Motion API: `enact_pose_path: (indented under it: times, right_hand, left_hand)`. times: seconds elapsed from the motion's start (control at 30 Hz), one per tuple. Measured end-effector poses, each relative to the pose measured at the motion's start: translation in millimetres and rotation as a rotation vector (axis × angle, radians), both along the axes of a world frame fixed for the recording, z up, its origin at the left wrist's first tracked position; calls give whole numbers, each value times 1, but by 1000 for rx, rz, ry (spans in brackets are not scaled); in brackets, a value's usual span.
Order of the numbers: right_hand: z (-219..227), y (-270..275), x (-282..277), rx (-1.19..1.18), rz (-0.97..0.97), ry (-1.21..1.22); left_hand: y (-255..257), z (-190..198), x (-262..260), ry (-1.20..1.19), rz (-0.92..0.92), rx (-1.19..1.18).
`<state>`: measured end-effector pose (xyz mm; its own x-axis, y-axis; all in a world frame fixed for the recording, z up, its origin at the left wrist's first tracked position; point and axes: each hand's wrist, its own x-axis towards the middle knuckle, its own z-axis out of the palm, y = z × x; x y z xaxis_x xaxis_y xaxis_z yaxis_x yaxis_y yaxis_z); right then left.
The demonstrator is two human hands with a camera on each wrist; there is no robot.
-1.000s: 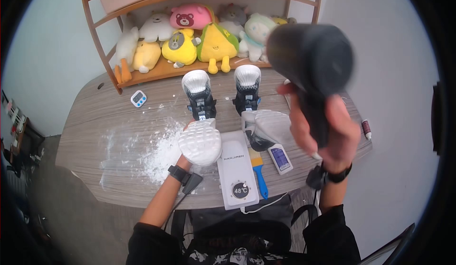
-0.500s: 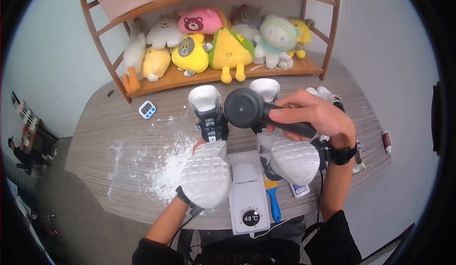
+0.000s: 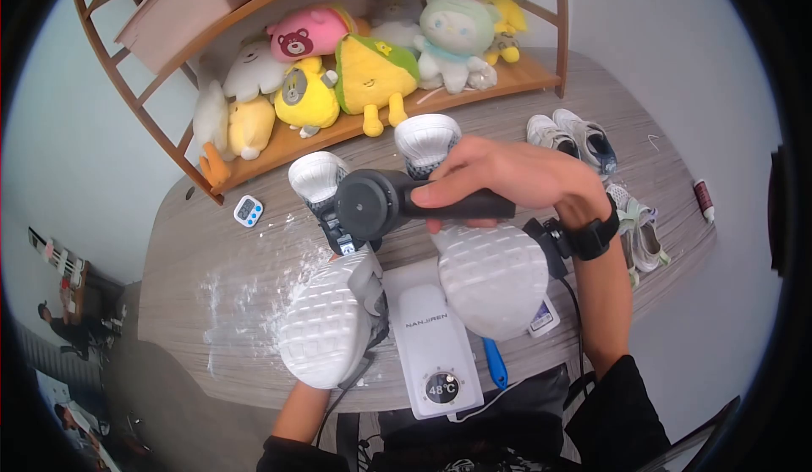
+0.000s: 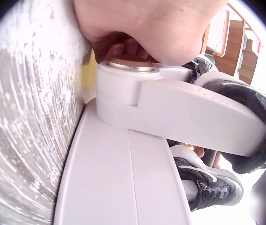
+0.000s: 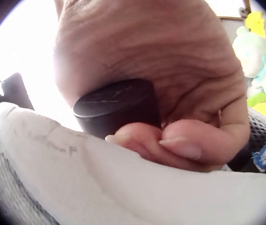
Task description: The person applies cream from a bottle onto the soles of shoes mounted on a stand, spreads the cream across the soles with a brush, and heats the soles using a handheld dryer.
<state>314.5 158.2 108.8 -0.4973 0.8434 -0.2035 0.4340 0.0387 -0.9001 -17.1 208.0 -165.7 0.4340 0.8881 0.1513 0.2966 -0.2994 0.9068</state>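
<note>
My right hand (image 3: pixel 499 176) grips the handle of a black hair-dryer-shaped device (image 3: pixel 372 205), its round barrel over the left shoes. In the right wrist view its handle end (image 5: pixel 116 101) shows between palm and curled fingers, above a pale sole (image 5: pixel 123 183). A white shoe dryer (image 3: pixel 431 324) reading 48°C carries black-and-white sneakers on its arms. The near left sneaker (image 3: pixel 326 328) and near right sneaker (image 3: pixel 495 282) turn their treads up. My left hand (image 4: pixel 156 23), mostly hidden behind the near left sneaker in the head view, holds the dryer by its copper-capped hinge (image 4: pixel 130 64), fingers curled.
White powder (image 3: pixel 296 277) is spread over the tabletop on the left, near a small timer (image 3: pixel 248 211). A blue-handled brush (image 3: pixel 496 362) and a white bottle (image 3: pixel 544 318) lie beside the dryer. More shoes (image 3: pixel 584 138) stand at right. Plush toys (image 3: pixel 376 74) fill the rear shelf.
My right hand has brought the black device from high at the right down and leftward over the shoes. The near left sneaker has turned, showing more of its dark side. The head view has tilted.
</note>
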Motion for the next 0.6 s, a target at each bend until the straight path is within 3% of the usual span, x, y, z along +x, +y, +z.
enact_pose_path:
  times: [0.2, 0.33, 0.37, 0.4, 0.43, 0.5, 0.6]
  right_hand:
    - [-2, 2, 9, -2, 61, 68]
    - [0, -1, 13, 44, -5, 168]
    - [2, -3, 13, 77, -37, 164]
    - [3, -5, 14, 81, -37, 164]
    - [5, -8, 17, 113, -46, 157]
    - [6, -10, 22, 145, -57, 151]
    - [4, -9, 36, 126, -45, 150]
  left_hand:
    - [1, -4, 3, 34, 14, 52]
    - [17, 5, 14, 55, 41, 89]
    - [-65, -47, -72, 62, 47, 99]
    - [18, 7, 19, 69, 51, 109]
    - [-64, -47, -70, 76, 54, 119]
    - [4, -5, -1, 91, 60, 134]
    - [-62, -53, -70, 118, 67, 147]
